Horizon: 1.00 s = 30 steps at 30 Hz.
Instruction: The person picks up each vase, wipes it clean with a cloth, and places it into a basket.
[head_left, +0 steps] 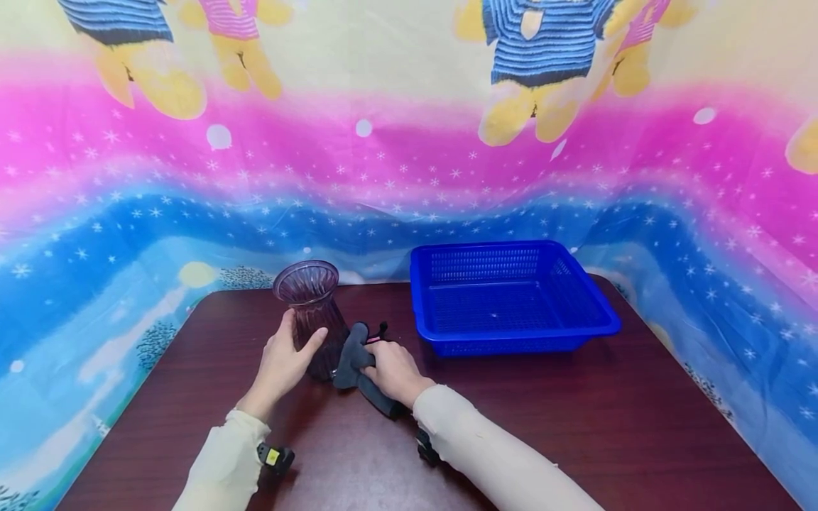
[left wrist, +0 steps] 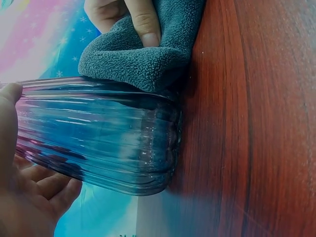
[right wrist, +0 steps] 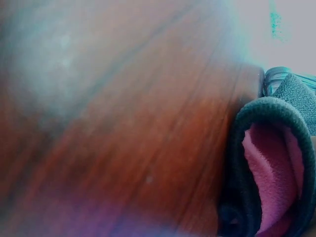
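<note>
A purple-tinted, ribbed glass vase (head_left: 324, 312) with a flared rim stands on the table. My left hand (head_left: 280, 360) grips its left side, thumb toward me; in the left wrist view, several fingers wrap behind the glass (left wrist: 98, 131). With my right hand (head_left: 397, 370) I hold a dark grey towel cloth (head_left: 349, 360) against the vase's lower right side. The left wrist view shows right-hand fingers (left wrist: 143, 22) pressing into the bunched fabric (left wrist: 133, 61). A pink lining (right wrist: 271, 173) shows inside its fold in the right wrist view. Part of the vase's body is hidden by the cloth.
A blue plastic basket (head_left: 511, 339) with perforated walls stands at the back right of the dark wooden table (head_left: 358, 454). Behind the table hangs a printed curtain (head_left: 383, 163) with bears and snowflakes. A loose black cord (head_left: 383, 328) sticks up behind the cloth.
</note>
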Each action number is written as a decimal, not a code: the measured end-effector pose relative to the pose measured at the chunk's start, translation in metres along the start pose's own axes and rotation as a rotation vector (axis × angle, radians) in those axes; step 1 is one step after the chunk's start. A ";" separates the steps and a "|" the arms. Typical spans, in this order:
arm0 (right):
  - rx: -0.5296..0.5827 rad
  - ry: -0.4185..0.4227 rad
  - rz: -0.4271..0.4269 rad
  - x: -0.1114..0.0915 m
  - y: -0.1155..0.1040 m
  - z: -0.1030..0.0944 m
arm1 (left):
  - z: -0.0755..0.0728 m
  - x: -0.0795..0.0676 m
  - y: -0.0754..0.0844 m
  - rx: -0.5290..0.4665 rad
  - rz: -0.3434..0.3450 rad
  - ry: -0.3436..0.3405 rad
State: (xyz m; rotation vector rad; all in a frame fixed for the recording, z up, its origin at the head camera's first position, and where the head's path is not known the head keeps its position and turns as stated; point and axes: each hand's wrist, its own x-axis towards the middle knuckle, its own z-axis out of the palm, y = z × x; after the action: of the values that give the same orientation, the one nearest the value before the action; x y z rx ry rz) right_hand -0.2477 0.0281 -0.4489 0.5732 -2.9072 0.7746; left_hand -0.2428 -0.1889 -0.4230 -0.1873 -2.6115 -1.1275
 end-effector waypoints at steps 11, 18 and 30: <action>-0.003 -0.005 0.010 0.001 0.000 0.000 | 0.000 -0.001 0.005 0.024 -0.060 -0.007; -0.005 -0.005 0.014 0.001 -0.001 0.000 | 0.002 0.000 0.007 0.028 -0.096 0.009; 0.016 -0.016 0.018 0.000 0.000 -0.002 | 0.000 0.000 0.007 0.025 -0.085 0.041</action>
State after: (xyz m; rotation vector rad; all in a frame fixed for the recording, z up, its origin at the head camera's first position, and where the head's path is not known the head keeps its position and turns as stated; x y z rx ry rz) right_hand -0.2477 0.0292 -0.4473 0.5583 -2.9276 0.8004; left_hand -0.2414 -0.1840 -0.4177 -0.0478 -2.6178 -1.1134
